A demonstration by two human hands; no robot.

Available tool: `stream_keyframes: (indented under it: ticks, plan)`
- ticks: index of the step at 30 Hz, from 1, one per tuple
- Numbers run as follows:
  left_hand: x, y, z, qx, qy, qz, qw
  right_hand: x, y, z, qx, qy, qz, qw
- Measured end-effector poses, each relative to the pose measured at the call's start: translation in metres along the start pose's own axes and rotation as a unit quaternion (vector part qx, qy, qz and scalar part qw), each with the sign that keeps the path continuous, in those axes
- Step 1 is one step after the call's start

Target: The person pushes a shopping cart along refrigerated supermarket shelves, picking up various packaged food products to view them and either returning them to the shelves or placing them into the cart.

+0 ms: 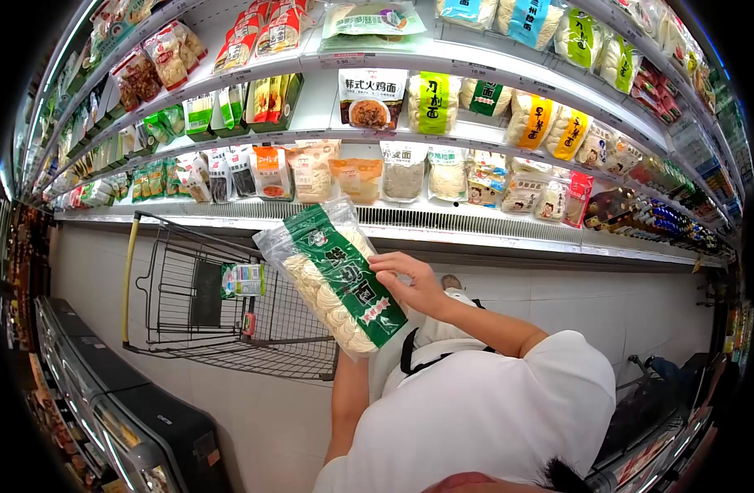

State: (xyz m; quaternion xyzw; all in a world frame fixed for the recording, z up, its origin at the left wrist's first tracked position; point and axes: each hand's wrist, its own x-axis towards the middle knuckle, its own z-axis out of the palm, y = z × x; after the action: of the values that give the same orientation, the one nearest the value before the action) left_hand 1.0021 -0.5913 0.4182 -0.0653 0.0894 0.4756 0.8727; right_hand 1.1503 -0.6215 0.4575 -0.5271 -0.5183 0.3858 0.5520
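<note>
A clear package of pale noodles with a green label (341,275) is tilted in front of my body, above the cart. My left forearm (350,403) rises beneath its lower end and bears it from below; the left hand's fingers are hidden behind the package. My right hand (410,281) lies on the package's right side, fingers stretched and slightly apart, touching the green label.
A wire shopping cart (188,341) with a small green-and-white packet (243,280) inside stands at left. Ahead, refrigerated shelves (410,222) hold packaged noodles. Dark display cases (159,427) line the lower left. Grey tiled floor (254,411) shows below the cart.
</note>
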Motion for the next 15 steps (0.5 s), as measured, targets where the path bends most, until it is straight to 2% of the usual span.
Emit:
stream_keyframes:
  ticks: [1,3,5,6,7,8,9,11,13,15]
  plan:
    - [0.003,-0.002,-0.017,-0.118,0.005,-0.049,0.992,0.006,0.007,-0.014,-0.027,0.03,-0.017,0.999]
    - [0.005,-0.024,0.021,-0.027,-0.047,-0.079,0.995,0.014,0.016,-0.043,0.022,0.038,0.073,0.996]
    - [0.02,-0.051,0.054,-0.039,-0.127,-0.154,0.979,0.017,0.025,-0.079,0.101,0.024,0.125,0.987]
    - [0.03,-0.065,0.064,0.049,-0.101,-0.175,0.978,0.019,0.025,-0.095,0.113,0.025,0.127,0.985]
    - [0.039,-0.08,0.062,0.044,-0.101,-0.173,0.979,0.02,0.024,-0.113,0.123,0.028,0.129,0.984]
    - [0.051,-0.096,0.057,0.074,-0.107,-0.209,0.969,0.023,0.021,-0.131,0.148,0.02,0.144,0.978]
    - [0.065,-0.11,0.051,0.106,-0.117,-0.247,0.956,0.025,0.029,-0.143,0.1,0.054,0.119,0.986]
    - [0.09,-0.144,0.029,0.084,-0.138,-0.292,0.943,0.031,0.027,-0.19,0.097,-0.038,0.282,0.954]
    - [0.111,-0.176,0.023,0.096,-0.146,-0.315,0.933,0.039,0.021,-0.222,0.2,-0.046,0.336,0.919]
    - [0.124,-0.202,0.025,0.097,-0.18,-0.308,0.929,0.039,0.04,-0.255,0.222,-0.042,0.322,0.919]
